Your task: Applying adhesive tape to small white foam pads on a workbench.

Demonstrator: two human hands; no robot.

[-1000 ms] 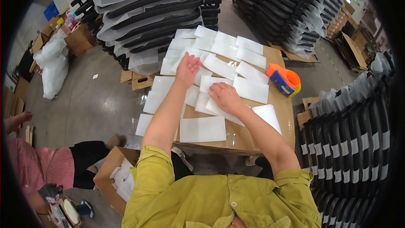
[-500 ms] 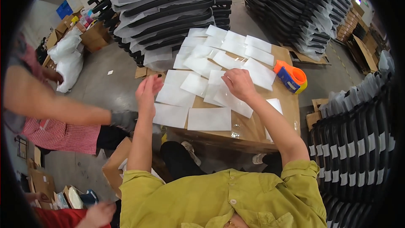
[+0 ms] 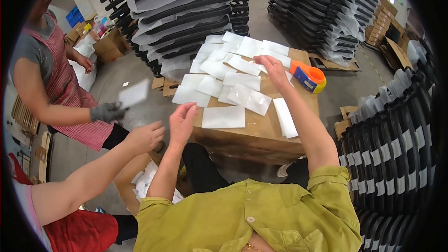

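My left hand (image 3: 182, 121) is raised at the near left corner of the cardboard box (image 3: 242, 144), its thumb and fingertips brought together; anything between them is too small to make out. Over the right part of the box top, my right hand (image 3: 277, 71) has its fingers pressed together above the white sheets, and what they hold, if anything, is hidden. Several overlapping white foam-like sheets (image 3: 223, 117) cover the box, some with shiny clear tape on them. Just right of my right hand lies an orange and blue tape dispenser (image 3: 305, 75).
At left, a co-worker's gloved hand (image 3: 108, 112) holds a white sheet (image 3: 134, 92). Another person's bare hand (image 3: 148, 136) reaches close to my left hand. An open carton (image 3: 128, 177) of white pieces stands below. Tall stacks of black curved parts (image 3: 186, 18) rise behind and at right.
A white sheet has left the box's near left corner, and the gloved co-worker now holds one. Another person's arm has reached in from the lower left. My right hand has moved farther back.
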